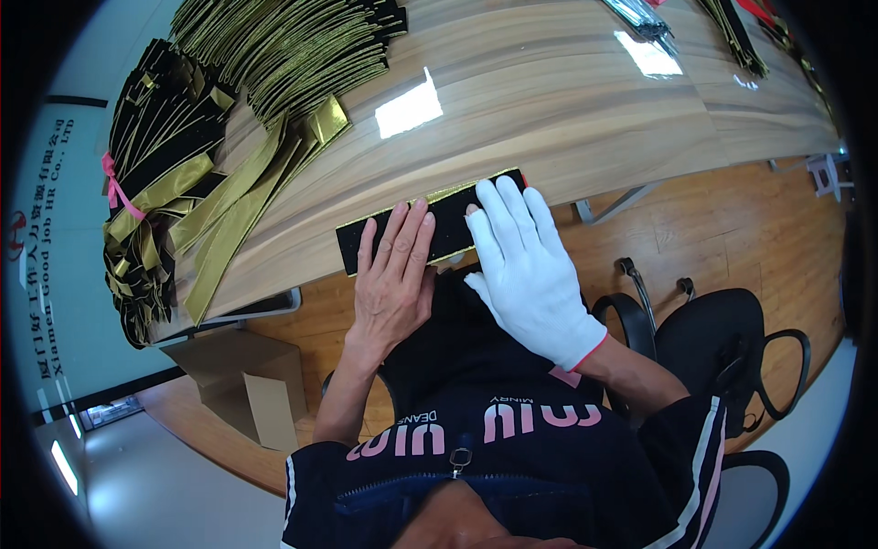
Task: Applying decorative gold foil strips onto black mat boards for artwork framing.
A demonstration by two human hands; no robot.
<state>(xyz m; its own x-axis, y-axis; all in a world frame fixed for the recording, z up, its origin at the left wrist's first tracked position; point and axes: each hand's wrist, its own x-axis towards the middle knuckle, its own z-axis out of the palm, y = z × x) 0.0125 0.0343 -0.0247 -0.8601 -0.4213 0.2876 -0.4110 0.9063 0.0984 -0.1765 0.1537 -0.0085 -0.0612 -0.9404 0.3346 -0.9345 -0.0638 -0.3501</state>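
A black strip of fabric with gold edging (450, 227) lies flat along the near edge of the wooden table. On its left part rest the fingers of my bare left hand (393, 274), stretched out flat. My right hand (532, 270), in a white knit glove with a red cuff edge, lies over the strip's right end, fingers extended. One bare fingertip shows at the glove's left side. Neither hand is wrapped round the strip; both press or rest on it from above. A bit of red shows at the strip's right end, beside the glove.
Left on the table (512, 101) are a large stack of gold-edged black strips (283, 55), a bundle with a pink tie (169, 165) and loose gold ribbons (242, 215). Clear-wrapped items (640, 18) lie far right. A cardboard box (242, 384) and black chair (709, 339) stand below.
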